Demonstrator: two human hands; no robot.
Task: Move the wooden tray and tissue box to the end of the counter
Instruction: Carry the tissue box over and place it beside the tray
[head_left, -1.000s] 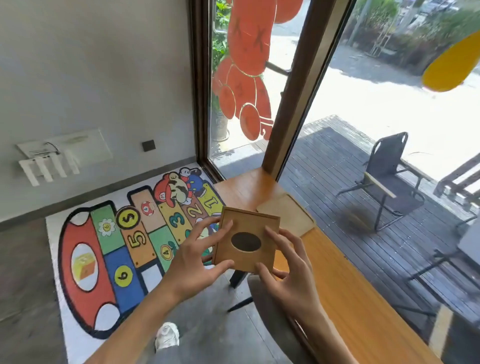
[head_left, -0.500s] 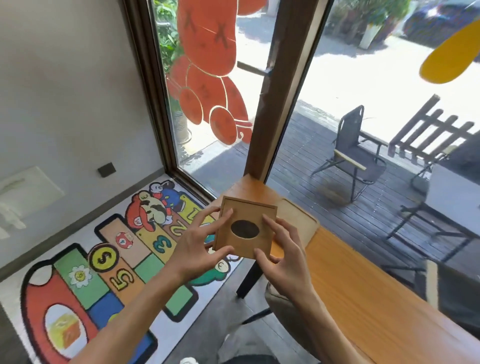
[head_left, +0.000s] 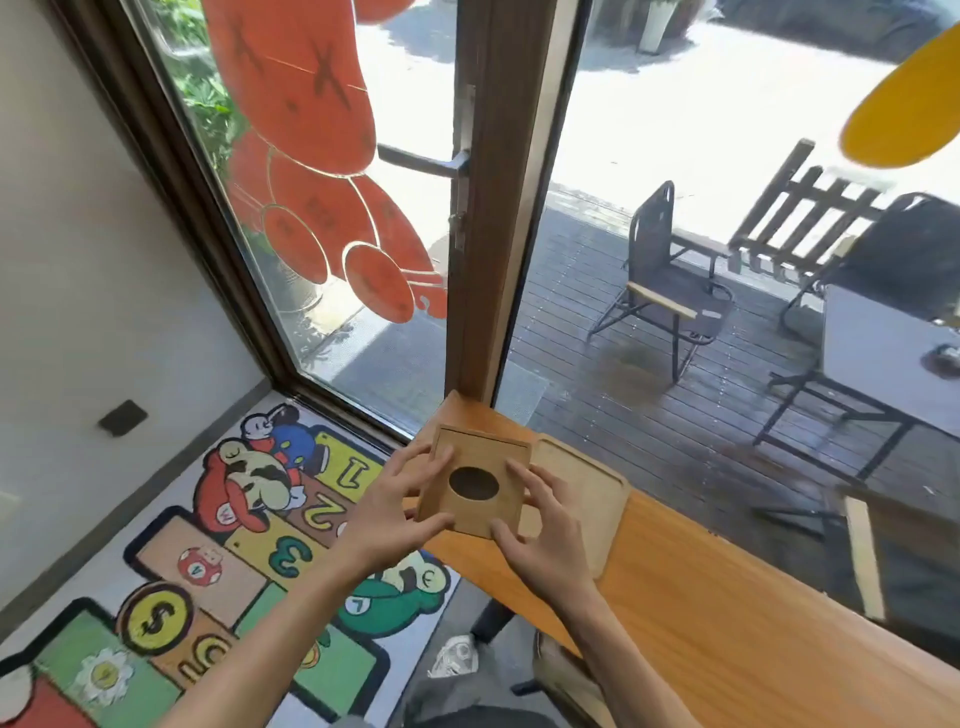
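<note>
The left hand (head_left: 387, 512) grips the left side of the tissue box (head_left: 475, 480), fingers spread along its top edge and thumb on the near face. Compared with one second ago, the box has travelled toward 12 o'clock: it was then held off the near edge of the counter (head_left: 727, 613), with the floor mat (head_left: 218, 561) behind much of it. It now sits over the far end of the counter, close to the window post (head_left: 498, 208). Whether its base is already touching the counter surface cannot be determined; the hands hide the lower edge.

The box top faces the camera, its oval opening visible, and the box appears tilted slightly toward the person.

The right hand (head_left: 545, 535) holds the right and near sides of the box, fingers curled onto its top face.

At 3 o'clock of the box lies the wooden tray (head_left: 587, 493), flat on the counter, just beside the box and partly hidden behind the right hand. It occupies the end zone already.

Assessment: the tray portion of the task appears complete, and the box is at or just above its destination. The remaining action is judged to be a level set-down beside the tray, followed by release of both hands.
</note>
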